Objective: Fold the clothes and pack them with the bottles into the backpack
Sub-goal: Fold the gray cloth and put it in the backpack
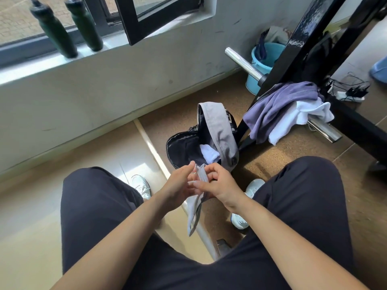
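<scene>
Left hand [179,183], right hand [218,186] tight on grey cloth [195,210] by open backpack [219,130]; 2 bottles [53,30] [84,24] on windowsill [31,69].

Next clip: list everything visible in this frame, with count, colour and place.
bottles: 2, dark green, upright on the windowsill
backpack: 1, grey and black, open on the floor
folded cloth: 1, white, inside the backpack
purple garment: 1, purple, draped on the metal frame
white garment: 1, white, partly under the purple garment
metal frame: 1, black, right
bucket: 1, blue, by the wall
power strip: 1, white, floor, far right
small grey garment: 1, grey, between both hands
shoes: 2, white, on the floor
left hand: 1, holds the small grey garment
right hand: 1, pinches it
</scene>
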A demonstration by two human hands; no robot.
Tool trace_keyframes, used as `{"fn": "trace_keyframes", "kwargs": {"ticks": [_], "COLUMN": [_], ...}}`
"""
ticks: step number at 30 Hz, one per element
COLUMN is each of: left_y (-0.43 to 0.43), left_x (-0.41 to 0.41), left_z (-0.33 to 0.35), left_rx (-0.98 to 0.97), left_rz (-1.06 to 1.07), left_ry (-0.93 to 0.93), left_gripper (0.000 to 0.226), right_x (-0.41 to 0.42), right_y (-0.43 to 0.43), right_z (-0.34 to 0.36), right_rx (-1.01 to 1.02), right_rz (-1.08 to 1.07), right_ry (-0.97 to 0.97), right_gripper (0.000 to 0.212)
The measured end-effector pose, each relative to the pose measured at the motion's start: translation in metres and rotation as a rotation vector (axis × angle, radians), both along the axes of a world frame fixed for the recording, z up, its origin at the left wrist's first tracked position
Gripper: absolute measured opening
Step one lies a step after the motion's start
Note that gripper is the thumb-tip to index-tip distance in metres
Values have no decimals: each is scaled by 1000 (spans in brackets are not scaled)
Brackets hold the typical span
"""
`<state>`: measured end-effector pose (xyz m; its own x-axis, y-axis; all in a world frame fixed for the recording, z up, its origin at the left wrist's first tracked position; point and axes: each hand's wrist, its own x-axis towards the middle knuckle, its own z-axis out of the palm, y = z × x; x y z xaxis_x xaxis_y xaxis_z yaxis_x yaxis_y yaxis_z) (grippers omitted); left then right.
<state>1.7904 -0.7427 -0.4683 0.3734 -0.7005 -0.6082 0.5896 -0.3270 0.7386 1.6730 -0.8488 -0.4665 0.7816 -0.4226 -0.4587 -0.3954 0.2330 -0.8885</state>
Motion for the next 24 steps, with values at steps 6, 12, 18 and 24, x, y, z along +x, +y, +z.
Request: {"fn": "trace_keyframes", "kwargs": {"ticks": [6,12,18,24], "left_y": [-3,6,2,4], "left_x": [11,9,5,20], "left_z": [-4,-19,-56,-62], "left_rx": [-24,-219,29,223], "left_rz": [151,-167,-459,-587], "left_ry": [-64,-380,-962,-1002], "left_gripper": [25,30,16,19], "right_x": [2,0,-7,-16], "right_y": [-13,-37,-49,-71], "right_z": [3,18,25,23], "right_rx": [281,651,655,-219], "right_rz": [-188,-355,-341,-452], "right_ry": [-99,-325,-497,-344], "right_gripper": [56,27,53,48]}}
